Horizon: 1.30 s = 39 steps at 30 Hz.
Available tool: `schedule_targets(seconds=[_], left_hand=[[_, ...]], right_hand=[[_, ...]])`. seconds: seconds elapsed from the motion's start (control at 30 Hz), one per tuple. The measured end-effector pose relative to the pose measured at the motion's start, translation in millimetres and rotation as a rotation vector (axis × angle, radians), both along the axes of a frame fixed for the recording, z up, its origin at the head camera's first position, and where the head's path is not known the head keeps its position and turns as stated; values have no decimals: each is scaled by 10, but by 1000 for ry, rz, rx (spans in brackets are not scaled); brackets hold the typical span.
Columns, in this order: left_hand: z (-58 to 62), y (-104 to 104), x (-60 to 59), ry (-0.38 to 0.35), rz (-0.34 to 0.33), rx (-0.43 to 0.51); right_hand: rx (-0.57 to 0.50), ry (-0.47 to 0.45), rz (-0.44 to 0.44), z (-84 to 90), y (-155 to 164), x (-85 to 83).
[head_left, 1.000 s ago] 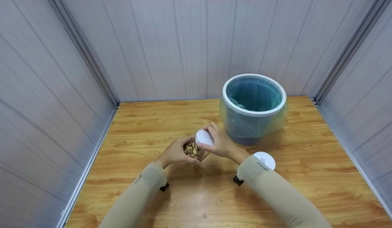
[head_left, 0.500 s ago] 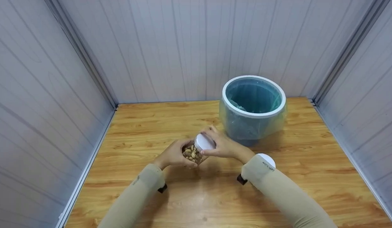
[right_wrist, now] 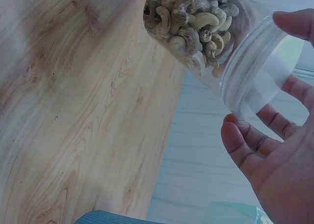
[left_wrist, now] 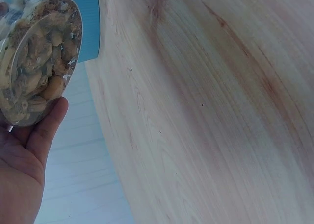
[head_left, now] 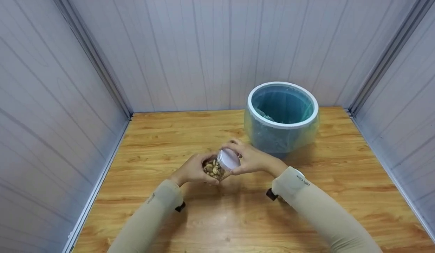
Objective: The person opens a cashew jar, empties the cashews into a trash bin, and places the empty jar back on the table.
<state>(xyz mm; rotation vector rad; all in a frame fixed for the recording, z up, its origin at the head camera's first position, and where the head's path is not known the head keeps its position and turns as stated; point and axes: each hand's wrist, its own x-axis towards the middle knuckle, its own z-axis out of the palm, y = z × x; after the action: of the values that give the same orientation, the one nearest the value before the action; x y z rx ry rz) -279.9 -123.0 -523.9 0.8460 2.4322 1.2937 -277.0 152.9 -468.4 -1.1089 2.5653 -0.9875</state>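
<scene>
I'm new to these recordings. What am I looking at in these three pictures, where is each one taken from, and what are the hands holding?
There is no machine here: a person works with two bare hands. The wide picture comes from a camera on the person's head, looking down at a wooden table. The other two come from cameras worn on each wrist, so they show close, tilted views.

The left hand grips a clear jar filled with cashew nuts. The right hand holds the jar's white lid, with its fingers curled round the rim. In the right wrist view the lid sits on the jar's mouth; whether it is screwed tight I cannot tell.

Behind the hands stands a bin lined with a plastic bag.
</scene>
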Motion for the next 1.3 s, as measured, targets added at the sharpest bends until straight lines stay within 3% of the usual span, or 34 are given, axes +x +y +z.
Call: schedule_targets(seconds=[0.2,0.4,0.57,0.87,1.3], left_hand=[[-7,-4,20,-28,6,-16],[-1,-3,42,-10,49,-55],[5,-4,48,11,94,-61],[31,-12,42,78,122,-101],[60,-23,43,85,123,-120]], right_hand=[[-19,31,61,17,-4,-8],[13,15,64,48,8,3],[3,-50,-17,65,0,23],[23,-41,-189,97,-80,48],[35,-66,-233,73,-144,49]])
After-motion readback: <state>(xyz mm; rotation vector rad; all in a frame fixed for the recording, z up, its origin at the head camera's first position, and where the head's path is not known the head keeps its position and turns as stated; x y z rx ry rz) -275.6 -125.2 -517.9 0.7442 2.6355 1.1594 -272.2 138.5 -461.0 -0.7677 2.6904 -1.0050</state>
